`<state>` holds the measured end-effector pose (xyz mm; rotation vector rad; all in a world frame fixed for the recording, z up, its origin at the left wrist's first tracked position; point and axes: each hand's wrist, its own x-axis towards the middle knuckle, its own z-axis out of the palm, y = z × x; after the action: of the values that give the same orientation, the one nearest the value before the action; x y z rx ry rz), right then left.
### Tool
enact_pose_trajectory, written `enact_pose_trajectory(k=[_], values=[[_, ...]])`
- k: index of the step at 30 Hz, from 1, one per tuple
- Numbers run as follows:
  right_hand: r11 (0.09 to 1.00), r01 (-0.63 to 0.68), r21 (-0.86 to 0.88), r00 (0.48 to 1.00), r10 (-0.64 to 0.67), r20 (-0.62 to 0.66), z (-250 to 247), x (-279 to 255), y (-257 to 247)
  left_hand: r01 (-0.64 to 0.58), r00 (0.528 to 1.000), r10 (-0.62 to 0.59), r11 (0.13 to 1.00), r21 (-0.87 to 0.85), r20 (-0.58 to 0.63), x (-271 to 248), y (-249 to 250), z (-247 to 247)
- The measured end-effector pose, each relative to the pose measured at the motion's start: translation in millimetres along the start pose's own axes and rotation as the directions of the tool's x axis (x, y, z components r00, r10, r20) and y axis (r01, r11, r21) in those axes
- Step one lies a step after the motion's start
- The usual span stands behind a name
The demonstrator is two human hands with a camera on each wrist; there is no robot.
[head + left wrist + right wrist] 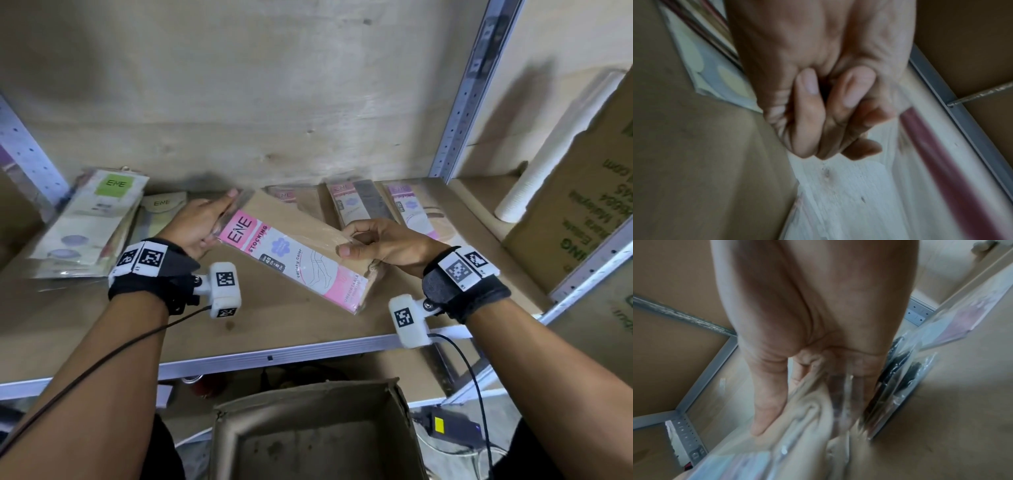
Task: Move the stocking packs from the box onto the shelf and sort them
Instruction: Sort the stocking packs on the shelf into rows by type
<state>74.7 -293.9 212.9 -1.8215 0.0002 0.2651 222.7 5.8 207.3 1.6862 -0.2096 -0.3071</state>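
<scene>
Two hands, left hand (198, 226) and right hand (380, 243), grip opposite ends of pink stocking pack (294, 260).

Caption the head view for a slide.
Both hands, left hand and right hand, hold a pink stocking pack over the shelf.

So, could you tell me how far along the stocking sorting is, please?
Done: green-label packs lie stacked at shelf left, pink-label packs at the back right, and the box looks empty. In hand: both hands, left and right, hold one pink pack. Left: placing it.
</scene>
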Motion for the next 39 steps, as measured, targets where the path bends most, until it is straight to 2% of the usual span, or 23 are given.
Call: enact_pose_trajectory(k=[5,8,11,14,17,20,24,28,31,35,39], values=[[0.999,0.029,0.032,0.999,-0.03,0.028,-1,0,-3,0.0,0.997,0.008,0.994,-0.106,0.074,-3,2,4],[0.997,0.043,0.068,0.999,-0.044,0.009,-2,-1,-3,0.025,1.0,-0.025,0.983,-0.183,0.006,-2,2,4],[0.987,0.061,0.15,0.998,-0.059,-0.019,-3,-1,-3,0.082,0.994,-0.105,0.924,-0.373,-0.041,-4,2,5],[0.963,0.076,0.259,0.995,-0.059,-0.076,1,2,-4,0.136,0.991,-0.125,0.863,-0.487,0.056,-7,6,15],[0.93,0.088,0.356,0.985,-0.029,-0.169,10,8,-5,0.191,0.973,-0.125,0.91,-0.367,0.195,-17,9,42],[0.883,0.123,0.453,0.975,-0.023,-0.221,20,14,-5,0.106,0.955,-0.054,0.981,-0.163,0.292,-29,3,73],[0.869,0.108,0.482,0.976,-0.002,-0.216,26,17,-8,0.023,0.983,0.011,0.982,-0.186,0.181,-29,-2,80],[0.899,-0.013,0.437,0.994,0.061,-0.095,19,15,-8,-0.025,0.998,0.038,0.976,-0.218,0.052,-23,1,65],[0.895,-0.05,0.444,0.997,0.069,-0.026,15,14,-6,-0.027,0.999,0.023,0.971,-0.236,-0.022,-22,2,55],[0.886,-0.052,0.46,0.998,0.057,0.002,16,14,-5,-0.033,0.998,0.02,0.967,-0.252,-0.054,-22,3,53],[0.902,-0.006,0.432,0.998,0.036,-0.06,18,18,-5,-0.02,1.0,0.013,0.964,-0.265,-0.028,-26,6,54]])
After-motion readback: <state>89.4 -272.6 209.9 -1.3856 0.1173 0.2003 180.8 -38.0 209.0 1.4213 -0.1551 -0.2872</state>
